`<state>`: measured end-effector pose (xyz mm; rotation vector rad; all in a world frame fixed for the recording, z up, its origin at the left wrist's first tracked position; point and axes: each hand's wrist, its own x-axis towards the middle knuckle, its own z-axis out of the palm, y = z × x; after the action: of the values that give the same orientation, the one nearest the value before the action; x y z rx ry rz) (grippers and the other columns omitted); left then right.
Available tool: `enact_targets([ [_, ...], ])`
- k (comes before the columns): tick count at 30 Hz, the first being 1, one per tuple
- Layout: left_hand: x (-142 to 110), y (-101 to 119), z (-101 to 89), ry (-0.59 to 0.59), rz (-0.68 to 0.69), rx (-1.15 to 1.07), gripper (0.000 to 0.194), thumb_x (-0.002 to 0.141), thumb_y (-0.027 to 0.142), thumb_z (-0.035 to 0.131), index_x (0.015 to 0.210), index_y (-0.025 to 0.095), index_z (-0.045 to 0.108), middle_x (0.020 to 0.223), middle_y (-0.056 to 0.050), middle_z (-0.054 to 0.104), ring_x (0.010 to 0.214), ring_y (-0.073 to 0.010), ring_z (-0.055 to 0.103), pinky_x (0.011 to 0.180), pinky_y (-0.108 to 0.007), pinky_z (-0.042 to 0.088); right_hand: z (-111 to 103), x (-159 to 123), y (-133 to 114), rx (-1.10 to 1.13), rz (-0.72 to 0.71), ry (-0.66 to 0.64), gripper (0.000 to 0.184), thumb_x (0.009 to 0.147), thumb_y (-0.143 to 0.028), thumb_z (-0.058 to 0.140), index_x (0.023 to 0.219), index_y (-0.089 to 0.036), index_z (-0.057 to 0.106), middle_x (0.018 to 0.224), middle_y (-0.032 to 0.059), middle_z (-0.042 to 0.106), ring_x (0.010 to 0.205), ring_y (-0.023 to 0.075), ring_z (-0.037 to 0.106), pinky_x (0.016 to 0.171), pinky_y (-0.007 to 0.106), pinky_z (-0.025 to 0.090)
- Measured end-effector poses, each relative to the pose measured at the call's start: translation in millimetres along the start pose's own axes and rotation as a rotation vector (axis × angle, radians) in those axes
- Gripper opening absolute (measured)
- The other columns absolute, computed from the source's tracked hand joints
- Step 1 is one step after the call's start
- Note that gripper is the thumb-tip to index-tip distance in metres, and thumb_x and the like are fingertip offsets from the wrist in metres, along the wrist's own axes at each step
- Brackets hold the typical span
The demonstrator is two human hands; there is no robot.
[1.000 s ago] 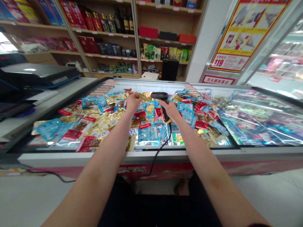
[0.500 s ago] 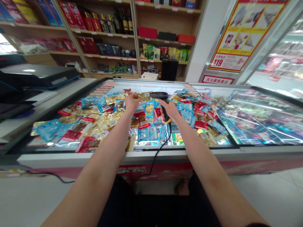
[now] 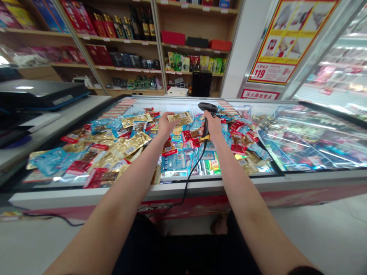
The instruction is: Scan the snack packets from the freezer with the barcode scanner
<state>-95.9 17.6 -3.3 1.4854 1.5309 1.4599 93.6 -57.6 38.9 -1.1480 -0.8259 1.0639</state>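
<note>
My left hand [image 3: 166, 126] is closed on one end of a gold snack packet [image 3: 183, 119], held above the pile with its printed side up. My right hand [image 3: 211, 124] wraps round the handle of a black and yellow barcode scanner [image 3: 208, 107], its head to the right of the packet and apart from it. A black cable [image 3: 187, 183] runs down from the handle over the front edge. Below both hands lie many loose packets: gold packets [image 3: 130, 147], blue packets [image 3: 51, 160] and red packets [image 3: 96, 177], spread over the glass-topped freezer [image 3: 177, 187].
A printer-like dark machine [image 3: 43, 93] stands on the counter at the left. Behind the freezer, wooden shelves [image 3: 126, 68] hold boxes, bottles and bags. To the right, frozen goods show under a sliding glass lid [image 3: 304, 141]. A red and yellow poster [image 3: 289, 42] hangs on the wall.
The scanner has moved right and slightly up, away from the gold packet. My left hand has turned the packet, so more of its face shows. The view has shifted a little.
</note>
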Motion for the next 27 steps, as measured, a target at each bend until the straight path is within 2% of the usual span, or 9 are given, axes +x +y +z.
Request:
enact_targets([
  [4,-11.0,24.7,26.6,-0.063,-0.03,-0.081,0.04,0.066,0.023,0.081,0.102,0.021,0.065,0.083,0.002,0.067,0.077,-0.0195,0.066,0.072,-0.03,0.054,-6.6,2.9,-6.8,0.038,-0.018,0.078,0.039,0.098,-0.057,0.068,0.082,-0.026,0.049,0.052,-0.0054,0.051,0.038,0.0154,0.051,0.039,0.029,0.048],
  [7,-14.3,33.0,49.5,-0.091,-0.02,-0.117,0.036,0.069,0.022,0.08,0.1,0.022,0.061,0.087,0.001,0.07,0.078,-0.0187,0.067,0.074,-0.031,0.054,-8.5,4.0,-8.2,0.041,-0.033,0.093,0.039,0.098,-0.058,0.067,0.084,-0.026,0.051,0.052,-0.0053,0.051,0.04,0.0163,0.052,0.04,0.03,0.048],
  [11,-21.9,28.7,73.6,-0.151,0.089,0.066,0.022,0.073,0.014,0.073,0.091,0.021,0.062,0.095,-0.004,0.073,0.091,-0.0213,0.07,0.088,-0.035,0.056,-7.8,5.7,-6.0,0.072,-0.039,0.095,0.037,0.097,-0.056,0.068,0.085,-0.026,0.051,0.051,-0.0065,0.051,0.038,0.015,0.05,0.04,0.029,0.045],
  [14,-30.5,24.7,80.6,-0.245,0.188,0.25,0.016,0.076,0.013,0.072,0.089,0.021,0.067,0.101,-0.008,0.076,0.102,-0.026,0.072,0.097,-0.038,0.055,-6.6,7.0,-4.4,0.1,-0.039,0.094,0.038,0.096,-0.057,0.069,0.086,-0.025,0.05,0.05,-0.0075,0.05,0.037,0.0138,0.05,0.04,0.026,0.044],
  [18,-36.3,27.1,77.4,-0.292,0.297,0.38,0.011,0.083,0.017,0.072,0.093,0.02,0.074,0.113,-0.013,0.078,0.113,-0.0313,0.072,0.103,-0.041,0.053,-5.6,8.3,-2.8,0.051,-0.053,0.097,0.042,0.094,-0.062,0.07,0.087,-0.025,0.05,0.05,-0.0075,0.052,0.037,0.0132,0.053,0.039,0.025,0.043],
  [21,-33.1,29.2,68.3,-0.321,0.329,0.42,0.016,0.083,0.022,0.074,0.098,0.02,0.077,0.116,-0.012,0.078,0.116,-0.0325,0.071,0.105,-0.041,0.053,-4.3,8.4,-0.8,0.005,-0.063,0.088,0.045,0.092,-0.064,0.071,0.086,-0.025,0.05,0.051,-0.0072,0.052,0.039,0.0141,0.055,0.039,0.025,0.043],
  [24,-26.0,26.0,52.0,-0.374,0.316,0.477,0.023,0.079,0.026,0.079,0.101,0.021,0.079,0.117,-0.01,0.079,0.116,-0.0329,0.072,0.104,-0.041,0.054,-1.0,5.9,1.4,0.0,-0.058,0.063,0.045,0.092,-0.064,0.072,0.086,-0.025,0.05,0.051,-0.0071,0.053,0.039,0.0144,0.055,0.039,0.026,0.044],
  [27,-18.5,17.8,27.7,-0.428,0.301,0.529,0.027,0.074,0.028,0.083,0.1,0.023,0.08,0.116,-0.01,0.08,0.115,-0.0333,0.072,0.104,-0.041,0.054,4.5,0.0,3.1,0.003,-0.028,0.018,0.042,0.096,-0.059,0.071,0.083,-0.025,0.05,0.05,-0.0068,0.052,0.038,0.0134,0.053,0.039,0.025,0.045],
])
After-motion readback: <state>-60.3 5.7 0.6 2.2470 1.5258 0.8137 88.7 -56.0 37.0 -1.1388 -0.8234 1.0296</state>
